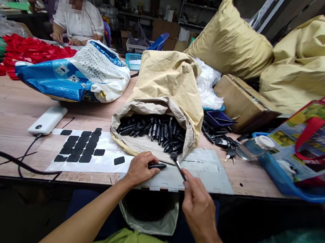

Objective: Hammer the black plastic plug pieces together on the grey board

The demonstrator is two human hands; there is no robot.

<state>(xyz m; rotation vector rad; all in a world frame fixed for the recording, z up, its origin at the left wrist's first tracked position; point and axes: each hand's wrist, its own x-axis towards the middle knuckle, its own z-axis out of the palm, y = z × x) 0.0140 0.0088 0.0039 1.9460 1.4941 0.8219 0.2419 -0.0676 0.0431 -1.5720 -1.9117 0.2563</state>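
My left hand point(141, 169) rests at the table's front edge, fingers closed around a small black cylindrical piece point(157, 166) lying on a grey board point(206, 173). In my right hand point(200, 203) is a thin tool point(178, 167) with a shiny shaft and a dark rounded head. The head is just above the black piece, close to the sack's mouth. A beige woven sack point(170, 77) lies open toward me with many similar black pieces point(156, 131) inside. To the left, a white sheet point(104, 163) carries black rounded-square stickers point(83, 143).
A white power bank point(48, 119) with a cable lies left, near a blue-white bag point(80, 71) and red pieces point(36, 53). On the right are keys point(230, 155), a jar point(254, 147), a blue tray point(304, 192) and a cardboard box point(241, 104). Two people sit behind.
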